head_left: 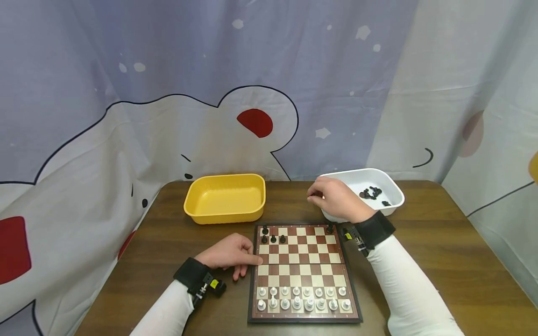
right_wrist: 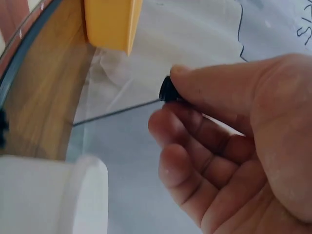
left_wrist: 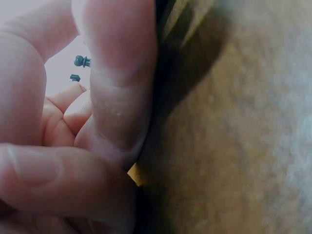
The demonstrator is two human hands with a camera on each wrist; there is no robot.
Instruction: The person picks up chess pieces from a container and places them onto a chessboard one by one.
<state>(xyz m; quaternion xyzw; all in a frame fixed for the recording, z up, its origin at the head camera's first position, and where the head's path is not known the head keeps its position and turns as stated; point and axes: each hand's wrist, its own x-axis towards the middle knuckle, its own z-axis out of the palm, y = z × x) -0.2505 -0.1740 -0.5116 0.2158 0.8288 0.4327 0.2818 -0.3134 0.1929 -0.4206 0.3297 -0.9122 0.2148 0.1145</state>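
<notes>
My right hand [head_left: 338, 198] is raised over the near-left rim of the white tray [head_left: 392, 186]. Between its thumb and fingers it pinches a black chess piece [right_wrist: 168, 90], whose round base shows in the right wrist view. My left hand [head_left: 231, 254] rests at the left edge of the chessboard [head_left: 304, 256], one outstretched finger touching its border and nothing held. White chess pieces [head_left: 296, 303] fill the two near rows. Several black pieces [head_left: 273, 239] stand at the far left of the board, and one black rook-like piece [head_left: 329, 229] is in the far right corner.
Several loose black pieces [head_left: 371, 192] lie inside the white tray. A yellow tray [head_left: 224, 217] stands at the back of the wooden table [head_left: 420, 261], behind the board's left side. A printed curtain [head_left: 336, 93] hangs just past the table's back edge.
</notes>
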